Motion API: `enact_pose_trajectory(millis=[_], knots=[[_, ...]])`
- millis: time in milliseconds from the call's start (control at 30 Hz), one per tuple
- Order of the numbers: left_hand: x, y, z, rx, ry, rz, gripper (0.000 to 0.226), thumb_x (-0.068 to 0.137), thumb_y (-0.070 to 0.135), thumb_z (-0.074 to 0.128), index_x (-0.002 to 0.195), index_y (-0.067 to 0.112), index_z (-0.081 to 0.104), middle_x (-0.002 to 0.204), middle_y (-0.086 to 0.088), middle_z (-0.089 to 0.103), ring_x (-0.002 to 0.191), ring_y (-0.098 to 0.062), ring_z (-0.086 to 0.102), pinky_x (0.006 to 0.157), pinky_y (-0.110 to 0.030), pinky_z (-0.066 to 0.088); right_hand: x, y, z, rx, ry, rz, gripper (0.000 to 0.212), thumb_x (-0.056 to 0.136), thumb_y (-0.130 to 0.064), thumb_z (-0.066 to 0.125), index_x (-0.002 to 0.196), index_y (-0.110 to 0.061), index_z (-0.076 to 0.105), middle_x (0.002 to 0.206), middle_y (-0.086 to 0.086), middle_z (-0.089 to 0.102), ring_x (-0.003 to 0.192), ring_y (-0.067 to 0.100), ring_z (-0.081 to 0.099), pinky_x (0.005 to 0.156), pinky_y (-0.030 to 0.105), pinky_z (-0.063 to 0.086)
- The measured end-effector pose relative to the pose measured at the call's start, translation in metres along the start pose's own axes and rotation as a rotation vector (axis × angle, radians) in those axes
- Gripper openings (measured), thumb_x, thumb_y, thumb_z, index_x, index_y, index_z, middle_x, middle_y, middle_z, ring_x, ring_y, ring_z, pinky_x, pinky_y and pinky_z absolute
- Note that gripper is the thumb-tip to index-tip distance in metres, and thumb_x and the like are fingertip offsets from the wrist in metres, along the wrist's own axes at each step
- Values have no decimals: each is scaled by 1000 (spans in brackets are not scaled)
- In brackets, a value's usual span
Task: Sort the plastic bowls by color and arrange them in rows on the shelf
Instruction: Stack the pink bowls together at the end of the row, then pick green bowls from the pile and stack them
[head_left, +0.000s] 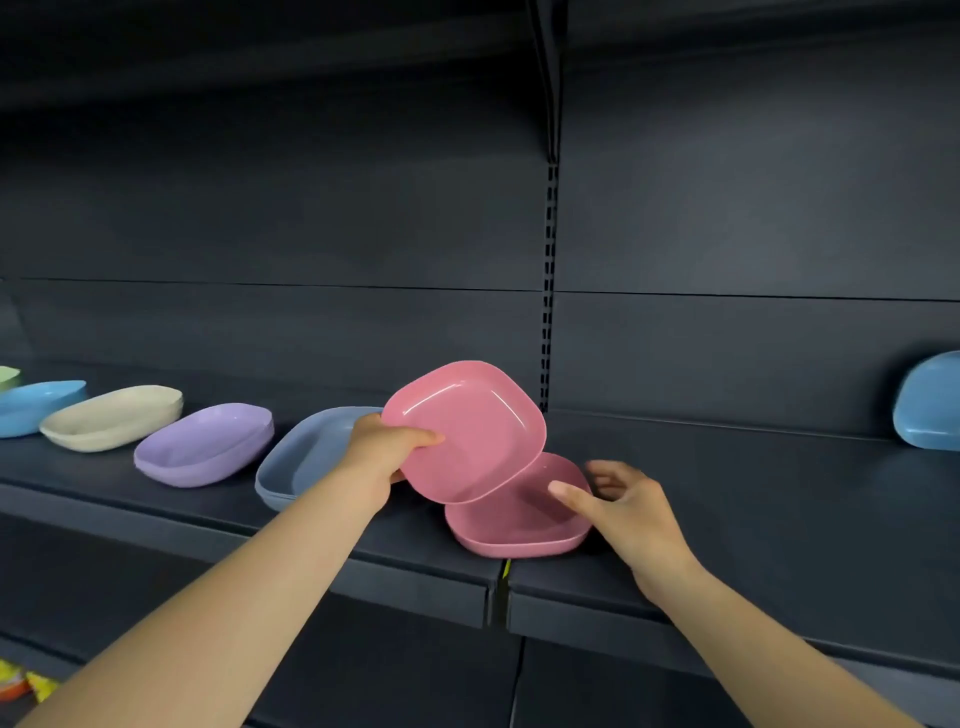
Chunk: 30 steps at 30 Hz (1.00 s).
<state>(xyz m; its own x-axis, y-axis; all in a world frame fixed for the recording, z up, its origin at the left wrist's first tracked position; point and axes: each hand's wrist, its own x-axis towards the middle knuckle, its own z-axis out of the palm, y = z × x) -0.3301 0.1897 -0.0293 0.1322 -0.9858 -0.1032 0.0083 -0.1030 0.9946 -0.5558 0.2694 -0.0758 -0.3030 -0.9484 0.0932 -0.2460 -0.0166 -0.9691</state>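
Observation:
My left hand (382, 454) grips the rim of a pink bowl (472, 431), tilted up above the dark shelf (727, 519). Under it a second pink bowl (519, 525) rests on the shelf near the front edge. My right hand (623, 509) has its fingers spread, the thumb touching that lower bowl's right rim. To the left stand a grey-blue bowl stack (306, 457), a purple stack (205, 444), a cream stack (111, 418), a light blue bowl (36, 405) and a green one (8, 375) at the frame edge.
Another light blue bowl (930, 400) leans on the back panel at the far right. A slotted upright (549, 291) splits the back wall. A gap (503, 582) divides the two shelf boards. Colourful packets (26, 686) lie low at the left.

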Motion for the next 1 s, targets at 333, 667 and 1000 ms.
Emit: enact_pose_trajectory(millis=[333, 667, 1000], knots=[[-4, -12, 33, 539, -95, 251, 18, 83, 30, 64, 95, 17, 64, 94, 0, 66, 86, -17, 63, 74, -31, 50, 18, 2, 2, 117, -186, -39, 73, 68, -60, 68, 133, -35, 47, 134, -20, 46, 124, 1, 45, 105, 26, 36], [-6, -46, 41, 610, -207, 225, 55, 92, 41, 53, 142, 21, 40, 146, 4, 41, 126, -14, 45, 101, -26, 34, 26, 14, 5, 2, -175, -66, 46, 88, -34, 63, 132, -27, 51, 119, -12, 61, 107, 7, 59, 96, 28, 48], [-41, -6, 58, 959, -211, 477, 58, 95, 42, 46, 146, 19, 31, 153, 1, 29, 141, -17, 26, 112, -31, 23, 4, 4, -53, -310, -71, -166, 62, 88, -39, 62, 141, -17, 40, 143, 0, 44, 133, 14, 42, 106, 23, 34]])
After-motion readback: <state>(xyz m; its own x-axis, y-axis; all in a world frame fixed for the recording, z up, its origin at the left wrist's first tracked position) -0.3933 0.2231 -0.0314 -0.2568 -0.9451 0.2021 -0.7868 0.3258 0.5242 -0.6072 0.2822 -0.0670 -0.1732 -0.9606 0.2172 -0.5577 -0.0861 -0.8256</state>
